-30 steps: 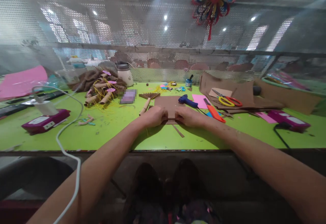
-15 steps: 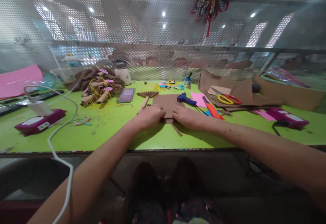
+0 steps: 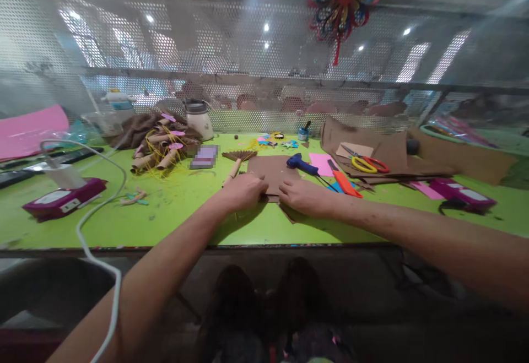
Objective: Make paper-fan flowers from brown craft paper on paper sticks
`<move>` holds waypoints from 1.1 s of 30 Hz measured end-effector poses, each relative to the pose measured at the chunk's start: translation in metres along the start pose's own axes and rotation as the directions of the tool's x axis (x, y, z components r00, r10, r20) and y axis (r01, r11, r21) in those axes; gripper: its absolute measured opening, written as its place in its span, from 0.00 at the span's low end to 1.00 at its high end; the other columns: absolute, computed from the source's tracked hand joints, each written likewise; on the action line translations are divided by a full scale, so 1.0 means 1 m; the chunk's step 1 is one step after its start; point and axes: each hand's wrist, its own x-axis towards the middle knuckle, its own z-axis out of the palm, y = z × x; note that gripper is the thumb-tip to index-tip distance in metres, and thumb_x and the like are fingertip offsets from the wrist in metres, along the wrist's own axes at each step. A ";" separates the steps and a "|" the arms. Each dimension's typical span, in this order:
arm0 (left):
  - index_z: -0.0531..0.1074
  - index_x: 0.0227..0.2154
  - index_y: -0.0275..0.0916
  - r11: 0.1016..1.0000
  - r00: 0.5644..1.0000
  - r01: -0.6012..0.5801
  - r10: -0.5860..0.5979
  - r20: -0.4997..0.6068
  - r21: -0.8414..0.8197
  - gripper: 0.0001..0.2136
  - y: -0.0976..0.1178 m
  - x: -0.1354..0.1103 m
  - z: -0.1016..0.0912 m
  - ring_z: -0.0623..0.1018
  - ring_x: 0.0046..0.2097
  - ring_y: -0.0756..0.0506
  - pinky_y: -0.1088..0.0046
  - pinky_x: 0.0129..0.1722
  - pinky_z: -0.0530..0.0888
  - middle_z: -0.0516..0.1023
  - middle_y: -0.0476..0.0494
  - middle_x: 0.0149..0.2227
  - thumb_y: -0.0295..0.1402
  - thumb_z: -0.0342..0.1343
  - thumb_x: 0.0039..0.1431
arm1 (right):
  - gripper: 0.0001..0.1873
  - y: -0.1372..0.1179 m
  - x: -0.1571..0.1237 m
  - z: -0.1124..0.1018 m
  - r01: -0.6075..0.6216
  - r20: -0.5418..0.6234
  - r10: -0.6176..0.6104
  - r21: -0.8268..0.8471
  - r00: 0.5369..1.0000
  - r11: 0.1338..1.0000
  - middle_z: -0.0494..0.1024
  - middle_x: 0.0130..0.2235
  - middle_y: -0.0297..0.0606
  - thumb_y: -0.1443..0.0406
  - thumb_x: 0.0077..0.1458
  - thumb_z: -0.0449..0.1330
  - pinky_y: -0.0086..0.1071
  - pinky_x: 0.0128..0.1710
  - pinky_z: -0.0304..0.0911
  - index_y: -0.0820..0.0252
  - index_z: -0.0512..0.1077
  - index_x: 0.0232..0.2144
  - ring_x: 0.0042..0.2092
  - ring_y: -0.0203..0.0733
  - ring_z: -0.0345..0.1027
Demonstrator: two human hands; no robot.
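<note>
My left hand (image 3: 247,190) and right hand (image 3: 305,196) at the near edge of a brown paper sheet (image 3: 273,168)

At the far left of my green worktop (image 3: 177,217) lies a large pink sheet (image 3: 33,130). Nearer me sits a purple power strip (image 3: 68,202) with a white adapter (image 3: 68,176) plugged in, a white cable (image 3: 85,229) looping over my left forearm. Beside it are small pinkish and teal scraps (image 3: 136,196). Behind those, brown paper tubes (image 3: 166,158) tangled with yellow strands lie in a heap, near a pale jug (image 3: 199,122). Next comes a flat purple item (pixelated, so I can't say what it is).

A pleated brown fan (image 3: 239,155) on a tube handle lies just beyond my left hand. That hand's fingers are curled in at the sheet's near left corner. The sheet lies flat between my hands, straight ahead of me. My right hand's fingers are bent and rest on its near right part; whether either hand pinches the edge I can't tell. A narrow brown strip (image 3: 291,218) pokes out by my right hand.

A blue glue gun (image 3: 308,168) overlaps the sheet's far right corner. Further right are a pink paper piece (image 3: 320,163), an orange cutter (image 3: 345,182), then scissors (image 3: 367,164) with yellow and red handles on stacked brown paper (image 3: 384,145). A second purple strip (image 3: 466,196) sits at far right.
</note>
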 end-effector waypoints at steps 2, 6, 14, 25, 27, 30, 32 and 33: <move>0.75 0.23 0.36 0.998 0.999 0.037 -0.038 -0.015 -0.059 0.09 -0.002 0.001 0.001 0.73 0.31 0.46 0.66 0.40 0.67 0.74 0.42 0.28 0.29 0.50 0.49 | 0.10 0.001 -0.001 0.004 -0.012 -0.027 0.013 0.012 1.000 1.000 0.72 0.33 0.46 0.72 0.59 0.51 0.38 0.36 0.57 0.70 0.72 0.34 0.36 0.46 0.63; 0.76 0.21 0.37 0.957 0.985 0.156 -0.169 -0.033 -0.244 0.16 -0.009 0.011 0.005 0.70 0.27 0.49 0.68 0.41 0.66 0.75 0.45 0.24 0.36 0.45 0.55 | 0.08 0.001 -0.005 0.010 -0.114 -0.128 0.123 0.072 0.984 0.991 0.71 0.35 0.46 0.73 0.58 0.52 0.37 0.39 0.58 0.69 0.71 0.34 0.38 0.46 0.62; 0.77 0.24 0.39 0.817 0.982 0.181 -0.179 0.057 -0.548 0.21 -0.011 0.014 -0.002 0.72 0.29 0.48 0.68 0.43 0.65 0.76 0.49 0.22 0.48 0.46 0.58 | 0.11 0.004 -0.003 -0.010 -0.210 -0.347 0.238 0.117 0.907 0.971 0.69 0.33 0.45 0.72 0.60 0.48 0.36 0.38 0.59 0.65 0.70 0.32 0.38 0.45 0.60; 0.74 0.26 0.33 0.464 0.981 0.125 -0.188 0.040 -0.877 0.20 -0.008 0.002 -0.011 0.67 0.24 0.52 0.75 0.26 0.63 0.76 0.44 0.24 0.48 0.51 0.56 | 0.15 0.009 0.010 -0.012 0.001 0.150 0.731 0.980 0.666 -0.201 0.74 0.36 0.40 0.60 0.51 0.59 0.33 0.35 0.64 0.62 0.72 0.40 0.36 0.38 0.68; 0.73 0.27 0.34 0.449 0.986 0.097 -0.165 0.024 -0.888 0.19 -0.006 0.003 -0.011 0.67 0.23 0.53 0.77 0.24 0.61 0.75 0.46 0.24 0.47 0.51 0.56 | 0.15 0.006 0.014 -0.012 0.051 0.190 0.700 0.950 0.688 -0.308 0.74 0.30 0.38 0.57 0.49 0.62 0.32 0.32 0.62 0.64 0.73 0.32 0.31 0.35 0.66; 0.73 0.30 0.34 0.438 0.988 0.086 -0.156 0.018 -0.895 0.17 -0.003 0.007 -0.008 0.68 0.23 0.53 0.77 0.24 0.62 0.75 0.46 0.23 0.45 0.51 0.57 | 0.16 0.004 0.016 -0.011 0.063 0.155 0.744 0.965 0.650 -0.256 0.70 0.22 0.32 0.55 0.44 0.66 0.29 0.28 0.58 0.64 0.72 0.25 0.25 0.31 0.61; 0.73 0.31 0.34 0.444 0.987 0.113 -0.156 0.047 -0.889 0.16 -0.002 0.009 -0.005 0.69 0.23 0.52 0.77 0.24 0.62 0.76 0.46 0.24 0.44 0.51 0.57 | 0.16 0.004 0.015 -0.009 0.036 0.156 0.764 0.973 0.627 -0.228 0.69 0.20 0.30 0.55 0.43 0.66 0.29 0.26 0.56 0.64 0.72 0.24 0.23 0.31 0.60; 0.73 0.31 0.34 0.454 0.986 0.129 -0.151 0.066 -0.882 0.15 -0.002 0.010 -0.003 0.70 0.24 0.52 0.77 0.24 0.63 0.76 0.46 0.24 0.44 0.51 0.56 | 0.17 0.005 0.014 -0.007 0.025 0.164 0.767 0.973 0.620 -0.228 0.69 0.19 0.30 0.55 0.43 0.66 0.29 0.25 0.55 0.64 0.72 0.23 0.22 0.30 0.59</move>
